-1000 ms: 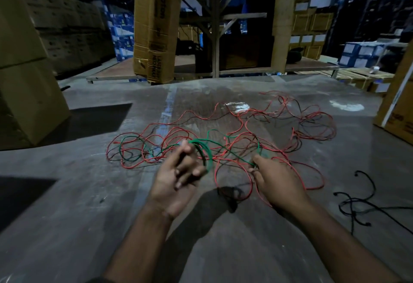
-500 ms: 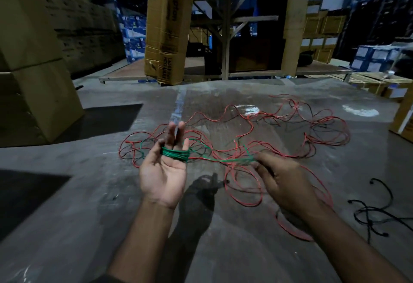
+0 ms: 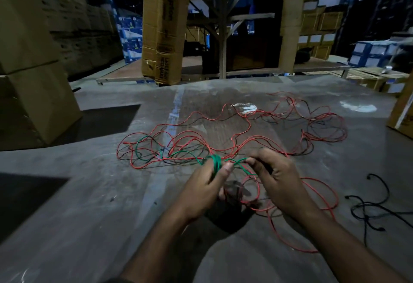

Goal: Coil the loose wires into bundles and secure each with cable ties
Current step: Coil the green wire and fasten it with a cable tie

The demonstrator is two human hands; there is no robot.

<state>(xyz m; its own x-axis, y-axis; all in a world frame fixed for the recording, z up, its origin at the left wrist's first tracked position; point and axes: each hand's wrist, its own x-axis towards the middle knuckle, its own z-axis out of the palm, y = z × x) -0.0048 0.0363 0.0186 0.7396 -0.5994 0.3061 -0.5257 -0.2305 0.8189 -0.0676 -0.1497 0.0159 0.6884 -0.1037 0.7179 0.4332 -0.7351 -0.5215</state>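
The red wire tangle (image 3: 257, 139) sprawls across the middle of the floor (image 3: 89, 193) and reaches toward its right edge, with darker strands mixed in. The green wire (image 3: 178, 154) runs out of the tangle's left part and ends in a small coil (image 3: 215, 163) wound round the fingers of the left hand (image 3: 204, 190).

To do this winding well, I judge the turns should lie side by side and stay the same size, with light, steady tension from the feeding hand. The slack should be drawn clear of the red loops before each turn (a snag would drag the whole tangle along). No cable tie is visible, so the tying step looks some way off.

The left hand is raised over the near middle of the floor, its grip curled around the coil with the thumb pressed against it. The right hand (image 3: 278, 181) sits just beside it, its grip pinching the green wire at the fingertips (image 3: 249, 160). Both forearms reach in from the near edge.
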